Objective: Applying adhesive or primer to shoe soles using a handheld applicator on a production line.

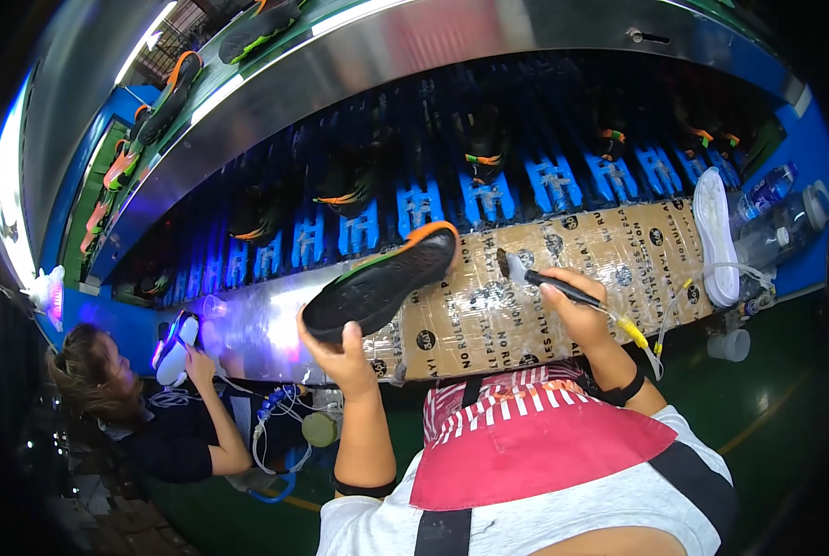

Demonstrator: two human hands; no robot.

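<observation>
My left hand [342, 360] grips a black shoe sole [385, 287] by its near end, thumb on the inner face. The sole has an orange and green rim, its hollow side faces up, and it is tilted above the bench. In my right hand [577, 313] is a glue brush [567, 287] with a black handle. A yellow fitting [631, 331] and a thin clear tube join its rear end. The dark bristles point left, apart from the sole, over the cardboard [470, 320] that covers the bench.
Ahead, blue racks [415, 208] carry dark shoe parts beneath a metal ledge. More soles [169, 97] lie on the upper green belt. A white sole [714, 236] and plastic bottles [771, 188] stand right. At left, a co-worker [169, 408] handles a white shoe part [179, 347].
</observation>
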